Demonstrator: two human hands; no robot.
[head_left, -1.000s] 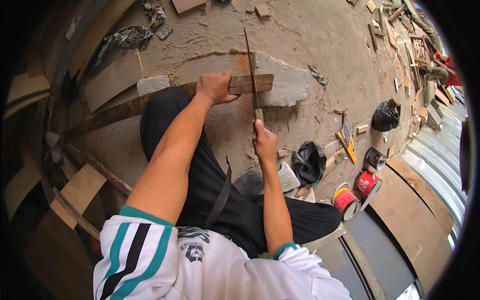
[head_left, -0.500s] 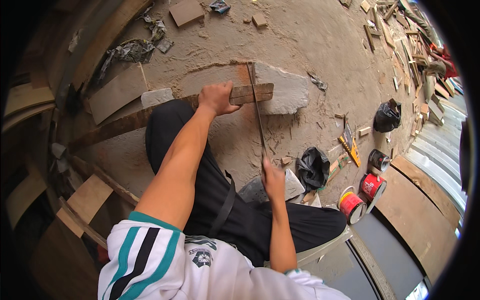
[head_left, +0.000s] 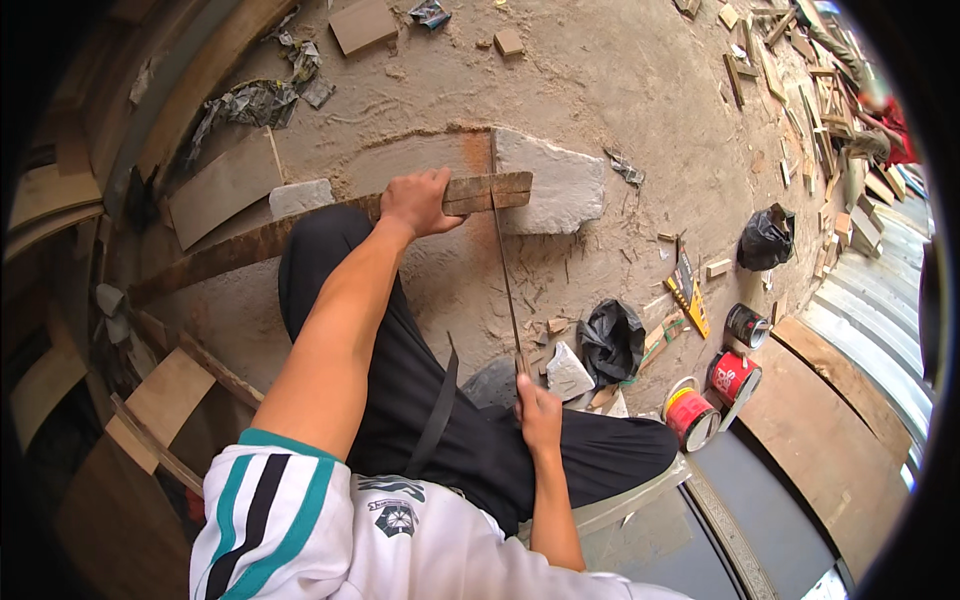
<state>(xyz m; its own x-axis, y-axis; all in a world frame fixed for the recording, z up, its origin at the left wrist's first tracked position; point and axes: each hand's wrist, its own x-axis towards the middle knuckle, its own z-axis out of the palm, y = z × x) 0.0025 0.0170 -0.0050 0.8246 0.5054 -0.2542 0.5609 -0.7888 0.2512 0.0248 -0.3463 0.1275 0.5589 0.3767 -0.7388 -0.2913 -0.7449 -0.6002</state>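
My left hand (head_left: 415, 203) is closed round a long wooden plank (head_left: 487, 194) close to its right end, pressing it down. The plank runs left past my knee, and its tip rests over a whitish stone block (head_left: 550, 180) on the ground. In my right hand (head_left: 538, 412) is the handle of a handsaw (head_left: 507, 275), held low near my lap. The narrow blade stretches up and away to the plank and crosses it just right of my left hand. The saw's teeth are too small to make out.
A second saw with a yellow handle (head_left: 689, 290) lies on the sandy ground at right. Near it are black plastic bags (head_left: 612, 343), red cans (head_left: 692, 415) and wood offcuts (head_left: 718, 268). Boards (head_left: 230, 185) lean at left. A person in red (head_left: 890, 130) is at far right.
My right hand has drawn the saw back toward my body, so less of the blade reaches beyond the plank. The left hand keeps its hold on the plank; the whole view has shifted slightly.
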